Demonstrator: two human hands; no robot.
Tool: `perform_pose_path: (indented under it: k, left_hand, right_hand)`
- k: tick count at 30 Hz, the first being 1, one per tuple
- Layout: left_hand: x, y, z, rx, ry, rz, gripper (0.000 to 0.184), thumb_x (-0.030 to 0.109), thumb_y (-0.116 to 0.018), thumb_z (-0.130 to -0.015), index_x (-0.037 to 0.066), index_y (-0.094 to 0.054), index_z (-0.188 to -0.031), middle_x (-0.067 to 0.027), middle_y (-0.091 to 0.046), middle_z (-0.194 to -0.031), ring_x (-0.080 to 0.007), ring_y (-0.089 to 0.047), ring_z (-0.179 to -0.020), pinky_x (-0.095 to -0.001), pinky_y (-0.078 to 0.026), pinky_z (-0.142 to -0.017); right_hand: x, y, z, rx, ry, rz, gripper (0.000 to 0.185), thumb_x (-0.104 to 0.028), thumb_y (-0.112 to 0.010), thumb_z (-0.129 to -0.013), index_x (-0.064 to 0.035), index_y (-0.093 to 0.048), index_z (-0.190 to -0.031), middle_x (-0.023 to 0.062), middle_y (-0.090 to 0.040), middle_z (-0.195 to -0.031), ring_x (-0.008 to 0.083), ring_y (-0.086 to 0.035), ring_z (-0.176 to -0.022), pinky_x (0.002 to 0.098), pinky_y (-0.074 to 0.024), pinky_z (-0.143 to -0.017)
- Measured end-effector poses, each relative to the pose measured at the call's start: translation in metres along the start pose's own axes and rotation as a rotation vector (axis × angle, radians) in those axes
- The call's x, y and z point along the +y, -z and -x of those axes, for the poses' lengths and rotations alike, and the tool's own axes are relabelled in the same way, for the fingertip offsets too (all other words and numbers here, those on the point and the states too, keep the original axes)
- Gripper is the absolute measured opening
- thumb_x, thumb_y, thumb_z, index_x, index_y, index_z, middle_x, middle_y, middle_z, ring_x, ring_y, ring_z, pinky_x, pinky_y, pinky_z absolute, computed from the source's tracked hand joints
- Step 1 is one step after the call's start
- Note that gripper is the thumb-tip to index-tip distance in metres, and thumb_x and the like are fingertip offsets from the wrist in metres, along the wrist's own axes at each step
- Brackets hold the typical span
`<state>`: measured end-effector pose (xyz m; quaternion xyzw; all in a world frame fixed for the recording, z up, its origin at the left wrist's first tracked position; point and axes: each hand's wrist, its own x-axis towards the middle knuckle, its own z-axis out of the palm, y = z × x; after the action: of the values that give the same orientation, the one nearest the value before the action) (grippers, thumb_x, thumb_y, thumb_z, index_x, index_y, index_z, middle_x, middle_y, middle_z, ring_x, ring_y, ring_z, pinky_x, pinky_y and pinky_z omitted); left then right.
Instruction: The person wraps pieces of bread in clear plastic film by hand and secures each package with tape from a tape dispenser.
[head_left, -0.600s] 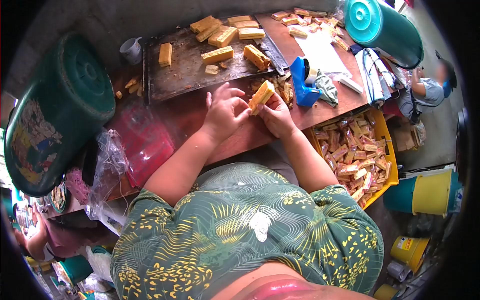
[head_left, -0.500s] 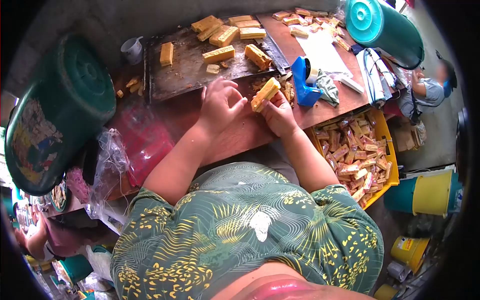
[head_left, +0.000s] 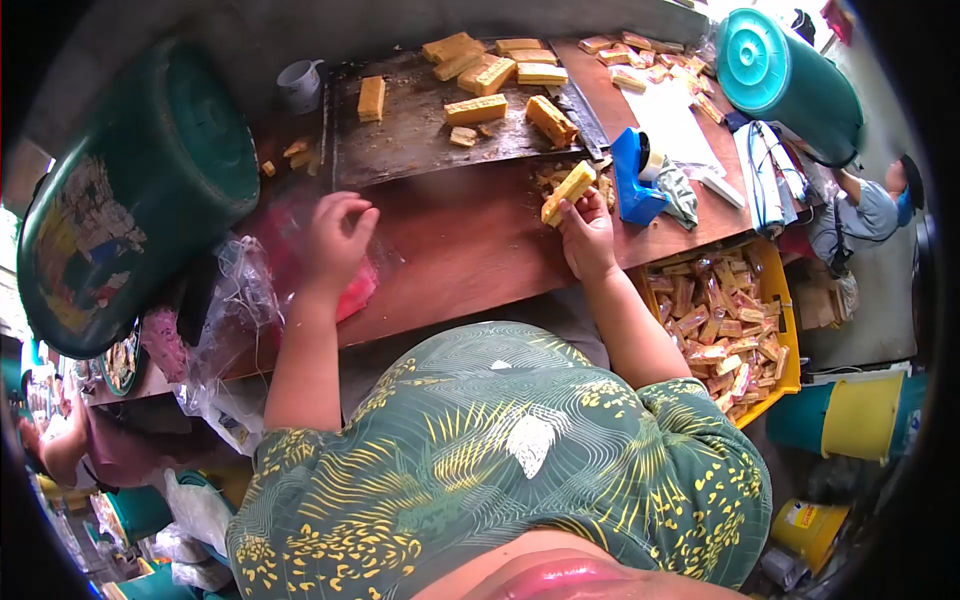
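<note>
Pinched upright in my right hand (head_left: pixel 588 238) is a yellow wafer bar (head_left: pixel 568 194), held over the front of the brown table near a heap of broken pieces. My left hand (head_left: pixel 340 245) is raised at the left, above a red plastic bag (head_left: pixel 357 290). Its fingers are loosely bent and apart, with nothing visible in them. Behind both hands lies a dark metal tray (head_left: pixel 405 150), bearing several more yellow wafer bars (head_left: pixel 475 110). To the right of my right hand stands a blue tape dispenser (head_left: pixel 634 190) with a roll on it.
A yellow crate (head_left: pixel 790 365) full of wrapped bars stands by the table's right edge. More wrapped bars (head_left: pixel 690 70) lie at the back right. A big green bin (head_left: pixel 130 220) and clear plastic bags (head_left: pixel 240 290) are at left. A co-worker (head_left: pixel 860 215) sits at far right.
My left hand has moved left, away from the wafer bar, to above the red bag. My right hand keeps its hold on the bar. The view has shifted slightly.
</note>
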<state>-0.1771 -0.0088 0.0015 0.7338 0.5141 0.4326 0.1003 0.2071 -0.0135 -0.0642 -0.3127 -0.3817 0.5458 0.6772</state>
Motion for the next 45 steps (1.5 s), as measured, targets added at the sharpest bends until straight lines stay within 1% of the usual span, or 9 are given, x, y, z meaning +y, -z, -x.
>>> perform_pose_path:
  k: [5, 7, 9, 13, 20, 24, 32, 38, 45]
  left_hand:
    - [-0.047, 0.035, 0.042, -0.028, 0.108, -0.411, 0.037, 0.036, -0.086, -0.078, 0.005, -0.071, -0.091, -0.0193, -0.065, -0.124, -0.0382, -0.061, -0.118, -0.0461, -0.048, -0.103]
    - [-0.053, 0.034, 0.046, -0.026, 0.129, -0.333, 0.038, 0.037, -0.087, -0.077, 0.006, -0.07, -0.09, -0.0203, -0.063, -0.13, -0.0392, -0.059, -0.121, -0.0476, -0.047, -0.104]
    - [-0.075, 0.025, 0.053, 0.017, 0.11, -0.262, 0.037, 0.037, -0.087, -0.077, 0.006, -0.07, -0.089, -0.0207, -0.063, -0.131, -0.0392, -0.059, -0.122, -0.0478, -0.047, -0.104]
    - [-0.064, 0.033, 0.054, -0.069, 0.191, -0.224, 0.033, 0.03, -0.087, -0.079, 0.007, -0.066, -0.089, -0.0204, -0.059, -0.135, -0.0384, -0.055, -0.125, -0.0465, -0.045, -0.105]
    - [-0.045, 0.037, 0.054, -0.052, 0.057, -0.37, 0.037, 0.037, -0.085, -0.08, 0.007, -0.065, -0.088, -0.0189, -0.059, -0.136, -0.0414, -0.053, -0.128, -0.0488, -0.044, -0.107]
    - [-0.063, 0.029, 0.057, -0.067, 0.098, -0.335, 0.037, 0.039, -0.084, -0.081, 0.008, -0.065, -0.087, -0.0182, -0.059, -0.136, -0.043, -0.051, -0.13, -0.0517, -0.042, -0.109]
    - [-0.007, 0.042, 0.064, -0.12, 0.222, -0.427, 0.027, 0.03, -0.075, -0.091, 0.005, -0.067, -0.085, -0.0176, -0.058, -0.145, -0.0441, -0.05, -0.135, -0.0521, -0.037, -0.115]
    - [-0.062, 0.034, 0.079, -0.079, 0.279, -0.24, 0.033, 0.037, -0.077, -0.089, 0.007, -0.068, -0.08, -0.0153, -0.061, -0.144, -0.0481, -0.045, -0.14, -0.0597, -0.032, -0.117]
    - [-0.019, 0.047, 0.092, -0.196, 0.314, -0.364, 0.026, 0.036, -0.072, -0.095, 0.011, -0.075, -0.09, -0.0114, -0.056, -0.152, -0.0402, -0.034, -0.151, -0.0612, -0.02, -0.121]
  right_hand:
    - [0.012, -0.046, 0.031, -0.281, -0.102, 0.215, 0.037, -0.006, -0.071, -0.097, -0.006, -0.054, -0.13, 0.0032, -0.066, -0.112, 0.0111, -0.063, -0.103, 0.0301, -0.0528, -0.093]
    - [0.017, -0.068, 0.046, -0.44, -0.375, 0.064, 0.041, -0.004, -0.072, -0.096, -0.0054, -0.054, -0.133, 0.0013, -0.065, -0.112, 0.0111, -0.063, -0.101, 0.0291, -0.0521, -0.092]
    - [0.025, -0.07, 0.043, -0.456, -0.303, 0.132, 0.04, -0.004, -0.071, -0.096, -0.0049, -0.055, -0.132, 0.0001, -0.065, -0.109, 0.0108, -0.063, -0.098, 0.0285, -0.0523, -0.09]
    - [0.01, -0.031, -0.007, 0.114, 0.124, 0.406, 0.033, -0.004, -0.065, -0.099, -0.0041, -0.055, -0.13, 0.0015, -0.063, -0.103, 0.0099, -0.062, -0.092, 0.0248, -0.0532, -0.082]
    - [-0.029, -0.036, 0.002, -0.139, -0.117, 0.003, 0.03, -0.014, -0.065, -0.103, -0.0038, -0.053, -0.129, 0.0083, -0.066, -0.113, 0.0197, -0.068, -0.1, 0.0371, -0.0581, -0.09]
    - [-0.011, -0.024, 0.019, -0.068, -0.256, -0.218, 0.024, -0.02, -0.06, -0.106, -0.0102, -0.055, -0.127, 0.0082, -0.066, -0.114, 0.023, -0.067, -0.107, 0.0462, -0.0562, -0.098]
    - [-0.006, -0.011, 0.006, -0.154, -0.352, -0.251, 0.027, -0.02, -0.057, -0.107, -0.0119, -0.052, -0.132, 0.0067, -0.066, -0.119, 0.0215, -0.066, -0.11, 0.0433, -0.0555, -0.098]
    - [-0.006, -0.01, 0.005, -0.181, -0.382, -0.281, 0.03, -0.019, -0.057, -0.106, -0.011, -0.051, -0.135, 0.0081, -0.066, -0.12, 0.0228, -0.066, -0.111, 0.043, -0.0551, -0.098]
    - [-0.005, -0.009, 0.007, -0.216, -0.366, -0.313, 0.031, -0.017, -0.058, -0.106, -0.0085, -0.052, -0.135, 0.0097, -0.066, -0.121, 0.0238, -0.067, -0.11, 0.0421, -0.0555, -0.098]
